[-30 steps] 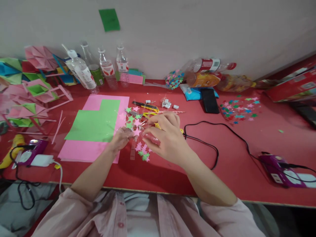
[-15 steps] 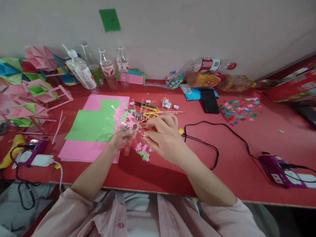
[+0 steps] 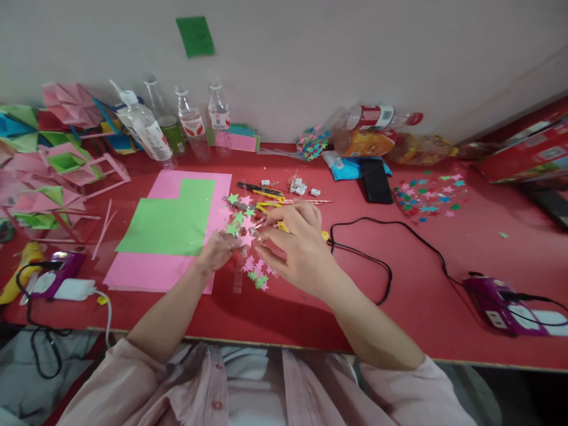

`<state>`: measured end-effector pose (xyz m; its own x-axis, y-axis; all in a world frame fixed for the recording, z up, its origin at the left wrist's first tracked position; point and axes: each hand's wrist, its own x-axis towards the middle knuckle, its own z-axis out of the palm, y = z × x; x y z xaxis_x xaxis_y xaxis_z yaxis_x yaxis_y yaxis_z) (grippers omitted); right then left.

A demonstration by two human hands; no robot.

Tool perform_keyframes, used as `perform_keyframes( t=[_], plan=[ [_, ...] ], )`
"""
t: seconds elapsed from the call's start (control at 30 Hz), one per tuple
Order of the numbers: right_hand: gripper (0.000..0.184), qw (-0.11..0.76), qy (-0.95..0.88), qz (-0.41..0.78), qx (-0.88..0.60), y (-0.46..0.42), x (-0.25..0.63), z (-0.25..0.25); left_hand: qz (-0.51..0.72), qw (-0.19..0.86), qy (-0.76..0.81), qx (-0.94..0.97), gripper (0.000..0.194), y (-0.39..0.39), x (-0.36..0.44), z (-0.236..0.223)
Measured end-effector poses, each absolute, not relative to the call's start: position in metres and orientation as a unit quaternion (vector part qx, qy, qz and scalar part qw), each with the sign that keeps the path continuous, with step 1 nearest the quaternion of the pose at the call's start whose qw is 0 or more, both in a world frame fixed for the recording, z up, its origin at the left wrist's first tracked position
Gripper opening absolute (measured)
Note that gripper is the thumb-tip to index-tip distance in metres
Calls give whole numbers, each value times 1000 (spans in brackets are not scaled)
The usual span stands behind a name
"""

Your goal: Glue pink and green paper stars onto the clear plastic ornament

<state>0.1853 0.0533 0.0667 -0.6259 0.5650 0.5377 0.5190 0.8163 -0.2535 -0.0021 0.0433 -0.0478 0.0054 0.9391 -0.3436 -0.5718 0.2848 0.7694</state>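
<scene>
My left hand (image 3: pixel 218 251) grips a clear plastic piece with thin strips, covered in pink and green stars (image 3: pixel 247 238). At its right edge are the curled thumb and forefinger of my right hand (image 3: pixel 296 245), which seem to hold the plastic; the exact contact is hard to see. Just below the hands, loose pink and green stars (image 3: pixel 258 273) lie in a small heap. Under and behind my right hand, parts of a yellow tool (image 3: pixel 325 236) with a black cord show. Behind the fingers lie a cutter knife (image 3: pixel 261 190) and yellow-handled scissors or pliers (image 3: pixel 267 206), partly hidden.
Pink and green paper sheets (image 3: pixel 164 225) lie at the left. Clear bottles (image 3: pixel 190 121) stand by the wall, near paper lanterns (image 3: pixel 66 160). Further right are a phone (image 3: pixel 377 180), scattered stars (image 3: pixel 430 198), a black cord (image 3: pixel 390 272) and a purple power box (image 3: pixel 497 305).
The star-covered plastic has turned and shifted slightly right, so more stars face me. My right hand's fingertips are now closer to it. My left hand has barely moved.
</scene>
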Motion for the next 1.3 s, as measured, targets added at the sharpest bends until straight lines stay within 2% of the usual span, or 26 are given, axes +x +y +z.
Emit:
perform_keyframes(
  t=[0.2,0.57,0.8,0.9,1.07,1.3],
  plan=[
    [13,317,-900,40,-295,52,185,68,581,653,429,230,26,45,-4,-49],
    [9,341,-892,35,-296,51,184,69,592,660,391,248,27,47,-6,-51],
    [6,346,-888,22,-302,49,184,70,590,667,373,262,39,45,-5,-46],
    [9,366,-881,20,-298,48,184,70,592,667,377,252,34,46,-4,-45],
    [15,406,-872,-44,-269,47,183,68,599,659,390,233,30,46,0,-45],
    [18,394,-880,-92,-248,51,180,60,592,650,422,223,31,47,1,-47]
  ],
)
